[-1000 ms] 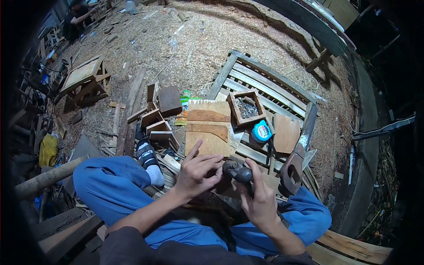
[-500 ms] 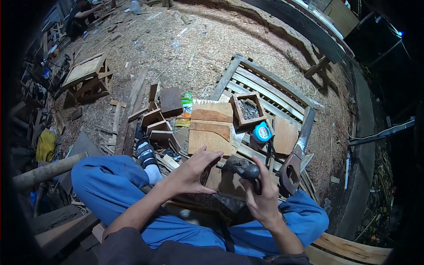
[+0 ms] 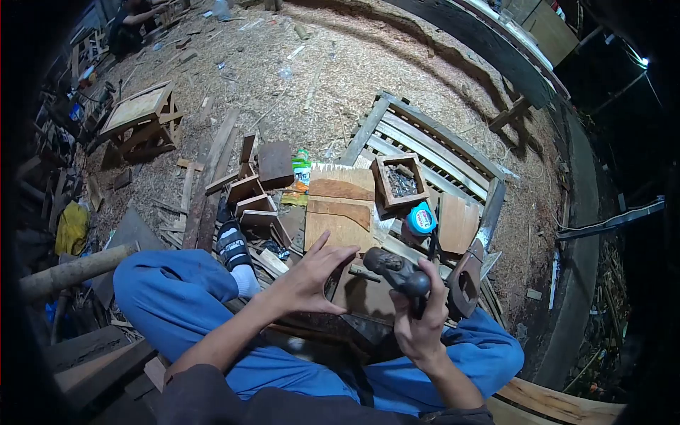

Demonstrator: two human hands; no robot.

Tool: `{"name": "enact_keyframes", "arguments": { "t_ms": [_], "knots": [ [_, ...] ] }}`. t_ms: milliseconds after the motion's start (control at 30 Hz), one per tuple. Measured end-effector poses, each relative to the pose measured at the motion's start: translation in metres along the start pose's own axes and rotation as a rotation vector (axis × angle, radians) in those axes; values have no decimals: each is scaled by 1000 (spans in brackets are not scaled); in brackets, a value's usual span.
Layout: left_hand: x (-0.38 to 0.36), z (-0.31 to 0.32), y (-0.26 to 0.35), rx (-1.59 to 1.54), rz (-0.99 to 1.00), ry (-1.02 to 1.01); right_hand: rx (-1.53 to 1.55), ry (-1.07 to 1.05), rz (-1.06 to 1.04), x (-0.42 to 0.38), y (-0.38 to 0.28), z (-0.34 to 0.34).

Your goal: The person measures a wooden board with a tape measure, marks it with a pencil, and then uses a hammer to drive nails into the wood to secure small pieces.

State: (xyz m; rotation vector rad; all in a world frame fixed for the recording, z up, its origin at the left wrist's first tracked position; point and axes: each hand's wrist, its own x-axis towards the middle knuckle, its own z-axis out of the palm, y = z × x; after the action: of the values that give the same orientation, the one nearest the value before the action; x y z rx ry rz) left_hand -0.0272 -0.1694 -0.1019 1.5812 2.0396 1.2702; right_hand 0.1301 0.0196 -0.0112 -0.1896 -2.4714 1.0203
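My right hand (image 3: 421,322) is wrapped around a hammer (image 3: 407,276), its dark metal head raised over the work; the handle is mostly hidden by my fingers and the angle. My left hand (image 3: 308,280) spans the left end of a brown wooden piece (image 3: 365,299) in front of my lap, thumb at its near edge and fingers at its far edge. A short dark rod (image 3: 363,273) shows at the far edge of that piece, just left of the hammer head. Beyond lies a pale board (image 3: 326,230) bearing two curved wooden pieces (image 3: 340,205).
A wooden box of nails (image 3: 402,183) and a blue tape measure (image 3: 421,219) stand on a slatted frame (image 3: 439,145). A handsaw (image 3: 466,280) leans by my right knee. Small wooden boxes (image 3: 249,195) sit left. Another person (image 3: 131,28) crouches at the far left.
The hammer in my right hand has risen and tilted, uncovering the short dark rod. My left hand stays almost in place, and the camera view has shifted slightly.
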Motion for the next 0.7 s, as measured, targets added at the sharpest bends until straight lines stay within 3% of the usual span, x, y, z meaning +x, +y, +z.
{"name": "enact_keyframes", "arguments": {
  "t_ms": [233,333,433,567,667,700],
  "knots": [
    [1,6,4,-1,-11,38,-19,-93,25,-2,5,-4],
    [1,10,5,-3,-31,57,6,-64,8,-6,-5,-12],
    [1,13,3,2,-39,76,-39,98,-159,-5,-7,-13],
    [1,13,3,158,-8,137,-97,-89,-75,5,-9,-12],
    [0,15,4,245,-9,162,-34,-88,-34,-3,-9,-18],
    [-1,17,5,243,-17,165,-60,25,-143,-2,-8,-15]
  ]
}}
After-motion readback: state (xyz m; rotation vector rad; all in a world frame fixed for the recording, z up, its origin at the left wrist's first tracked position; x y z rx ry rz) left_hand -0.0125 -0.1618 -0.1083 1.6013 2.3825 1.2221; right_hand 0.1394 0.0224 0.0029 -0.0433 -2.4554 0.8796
